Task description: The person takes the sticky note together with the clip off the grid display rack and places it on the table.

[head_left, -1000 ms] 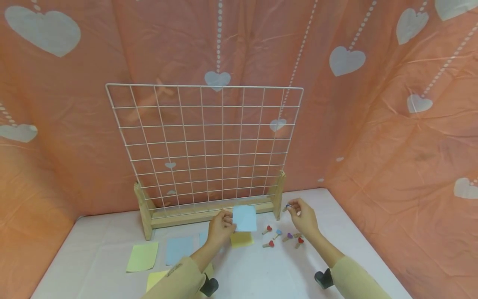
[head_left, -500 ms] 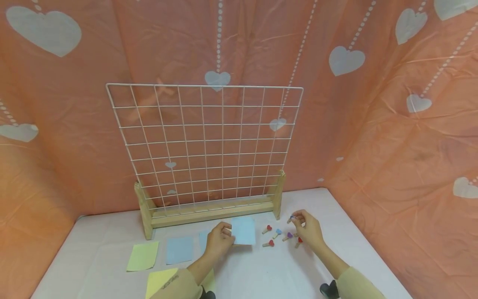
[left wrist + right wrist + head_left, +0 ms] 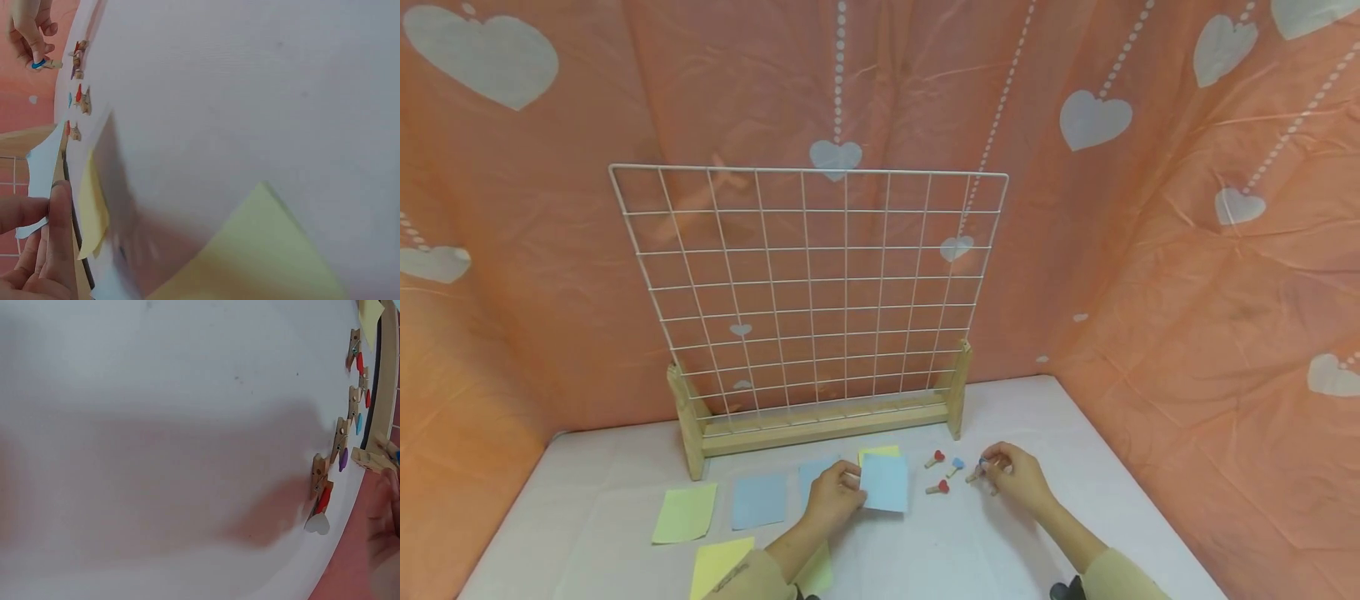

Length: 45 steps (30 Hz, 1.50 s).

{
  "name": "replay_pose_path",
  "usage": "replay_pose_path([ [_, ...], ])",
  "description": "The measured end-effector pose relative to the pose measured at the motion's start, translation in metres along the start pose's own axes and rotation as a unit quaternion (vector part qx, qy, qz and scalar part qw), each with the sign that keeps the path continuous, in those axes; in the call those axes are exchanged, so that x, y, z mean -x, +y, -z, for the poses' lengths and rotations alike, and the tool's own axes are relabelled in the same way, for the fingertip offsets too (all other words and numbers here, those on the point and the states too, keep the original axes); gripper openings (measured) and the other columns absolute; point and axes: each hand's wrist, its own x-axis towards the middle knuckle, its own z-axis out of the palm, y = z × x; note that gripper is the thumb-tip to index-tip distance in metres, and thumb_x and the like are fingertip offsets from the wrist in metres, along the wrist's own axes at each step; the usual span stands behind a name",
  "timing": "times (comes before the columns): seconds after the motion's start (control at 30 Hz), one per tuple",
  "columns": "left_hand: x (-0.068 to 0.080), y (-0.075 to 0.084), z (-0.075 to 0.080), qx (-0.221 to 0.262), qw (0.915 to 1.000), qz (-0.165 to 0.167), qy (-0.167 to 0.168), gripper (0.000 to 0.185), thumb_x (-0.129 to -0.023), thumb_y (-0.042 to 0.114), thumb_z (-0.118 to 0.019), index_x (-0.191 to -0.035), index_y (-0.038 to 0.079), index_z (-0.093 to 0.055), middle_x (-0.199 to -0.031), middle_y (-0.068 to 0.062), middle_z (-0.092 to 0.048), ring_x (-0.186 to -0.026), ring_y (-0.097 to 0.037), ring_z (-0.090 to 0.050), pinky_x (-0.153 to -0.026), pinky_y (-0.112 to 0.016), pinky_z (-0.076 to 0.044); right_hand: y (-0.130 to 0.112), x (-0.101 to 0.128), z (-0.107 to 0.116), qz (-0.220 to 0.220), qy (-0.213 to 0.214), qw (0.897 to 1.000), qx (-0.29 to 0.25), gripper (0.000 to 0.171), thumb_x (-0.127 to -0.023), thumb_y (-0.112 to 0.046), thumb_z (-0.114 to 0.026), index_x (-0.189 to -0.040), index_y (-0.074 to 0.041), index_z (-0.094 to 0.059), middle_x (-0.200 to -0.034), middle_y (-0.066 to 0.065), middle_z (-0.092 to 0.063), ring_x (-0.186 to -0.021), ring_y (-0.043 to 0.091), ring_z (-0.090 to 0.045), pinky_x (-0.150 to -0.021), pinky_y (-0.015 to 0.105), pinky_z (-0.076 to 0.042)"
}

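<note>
My left hand [image 3: 835,500] pinches a light blue paper note [image 3: 884,483] at its left edge, above the table. In the left wrist view, the thumb and a finger grip that note [image 3: 44,164]. To the right, my right hand [image 3: 1021,482] pinches a small wooden clothespin [image 3: 372,460] with a dark blue heart [image 3: 39,64]. Beneath and beside that hand lie several clothespins with hearts, including red [image 3: 938,487], light blue [image 3: 956,467], purple [image 3: 341,440] and white [image 3: 317,524] ones. In the head view the right hand covers some of them.
A white wire grid [image 3: 846,279] stands upright in a wooden base [image 3: 823,429] at the back. Flat on the table are a green note [image 3: 685,513], blue note [image 3: 759,502] and yellow notes [image 3: 721,565]. Orange cloth with hearts [image 3: 1096,121] surrounds the table.
Both hands have come down and nearer the front, still holding the blue note and the clothespin. The yellow note by the rack now shows behind the blue one.
</note>
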Motion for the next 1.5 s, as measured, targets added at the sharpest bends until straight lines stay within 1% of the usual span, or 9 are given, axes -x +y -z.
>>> replay_pose_path([
  [0.17, 0.005, -0.011, 0.000, -0.005, 0.9998, 0.008, -0.019, 0.035, -0.070, -0.005, -0.065, -0.104, -0.007, -0.059, -0.079, -0.009, -0.067, -0.065, -0.015, -0.062, -0.063, -0.030, -0.055, 0.005, 0.003, -0.003, 0.015, -0.030, 0.999, -0.018, 0.006, -0.083, -0.002, -0.067, -0.088, -0.004, -0.067, -0.074, 0.001, -0.062, -0.067, 0.008, -0.052, -0.060, 0.021, -0.043],
  [0.3, 0.008, -0.016, 0.000, -0.009, 0.9993, 0.017, -0.033, 0.034, -0.069, -0.005, -0.065, -0.103, -0.006, -0.060, -0.078, -0.007, -0.065, -0.062, -0.012, -0.061, -0.061, -0.029, -0.055, 0.014, 0.004, -0.004, 0.073, -0.037, 0.996, -0.039, 0.006, -0.081, -0.004, -0.066, -0.087, -0.003, -0.067, -0.072, 0.000, -0.061, -0.064, 0.008, -0.050, -0.056, 0.022, -0.043],
  [0.4, 0.009, -0.018, 0.001, -0.008, 0.9985, 0.022, -0.049, 0.035, -0.069, -0.004, -0.064, -0.104, -0.006, -0.060, -0.080, -0.006, -0.065, -0.062, -0.011, -0.060, -0.061, -0.028, -0.055, 0.018, 0.006, -0.004, 0.084, -0.047, 0.994, -0.045, 0.009, -0.081, -0.009, -0.068, -0.088, -0.004, -0.067, -0.073, -0.002, -0.060, -0.065, 0.009, -0.050, -0.057, 0.024, -0.043],
  [0.53, 0.011, -0.020, 0.003, 0.000, 0.9971, 0.026, -0.071, 0.036, -0.070, -0.003, -0.064, -0.105, -0.006, -0.059, -0.078, -0.006, -0.063, -0.061, -0.010, -0.059, -0.061, -0.027, -0.055, 0.013, 0.008, -0.004, 0.035, -0.075, 0.996, -0.032, 0.014, -0.080, -0.010, -0.071, -0.092, -0.002, -0.068, -0.083, 0.003, -0.066, -0.073, 0.014, -0.057, -0.066, 0.027, -0.049],
  [0.7, 0.014, -0.021, 0.007, 0.014, 0.9937, 0.022, -0.109, 0.034, -0.072, -0.003, -0.066, -0.106, -0.006, -0.060, -0.077, -0.005, -0.063, -0.059, -0.010, -0.060, -0.064, -0.027, -0.056, 0.009, 0.009, -0.005, 0.004, -0.095, 0.995, 0.004, 0.014, -0.080, -0.005, -0.071, -0.093, -0.001, -0.069, -0.088, 0.006, -0.067, -0.080, 0.018, -0.061, -0.073, 0.031, -0.052],
  [0.9, 0.016, -0.018, 0.009, -0.009, 0.9906, 0.023, -0.134, 0.031, -0.074, -0.001, -0.068, -0.104, -0.005, -0.062, -0.075, -0.001, -0.063, -0.061, -0.009, -0.059, -0.070, -0.029, -0.052, 0.012, 0.009, -0.009, 0.010, -0.098, 0.995, 0.028, 0.010, -0.077, -0.002, -0.071, -0.087, -0.003, -0.070, -0.093, 0.009, -0.066, -0.083, 0.020, -0.061, -0.079, 0.038, -0.054],
  [1.1, 0.018, -0.019, 0.006, 0.029, 0.9859, 0.041, -0.160, 0.028, -0.074, -0.008, -0.066, -0.101, -0.008, -0.061, -0.068, 0.003, -0.054, -0.054, -0.007, -0.058, -0.062, -0.027, -0.057, 0.017, 0.011, -0.009, 0.023, -0.104, 0.993, 0.043, 0.010, -0.080, -0.007, -0.071, -0.089, -0.004, -0.071, -0.087, 0.003, -0.065, -0.084, 0.020, -0.060, -0.079, 0.036, -0.051],
  [1.3, 0.018, -0.019, 0.004, 0.005, 0.9870, 0.043, -0.155, 0.024, -0.075, -0.007, -0.067, -0.098, -0.006, -0.062, -0.068, 0.000, -0.059, -0.052, -0.007, -0.059, -0.056, -0.023, -0.054, 0.020, 0.011, -0.010, 0.029, -0.112, 0.993, 0.027, 0.012, -0.083, -0.008, -0.070, -0.092, 0.000, -0.070, -0.086, 0.003, -0.065, -0.080, 0.018, -0.061, -0.072, 0.026, -0.051],
  [1.5, 0.019, -0.021, 0.004, -0.012, 0.9878, 0.021, -0.154, 0.021, -0.076, -0.006, -0.068, -0.096, -0.005, -0.061, -0.065, -0.002, -0.059, -0.048, -0.007, -0.057, -0.051, -0.022, -0.053, 0.020, 0.012, -0.014, 0.025, -0.105, 0.994, 0.019, 0.014, -0.082, -0.008, -0.070, -0.093, 0.001, -0.070, -0.092, 0.008, -0.064, -0.083, 0.020, -0.061, -0.073, 0.027, -0.053],
])
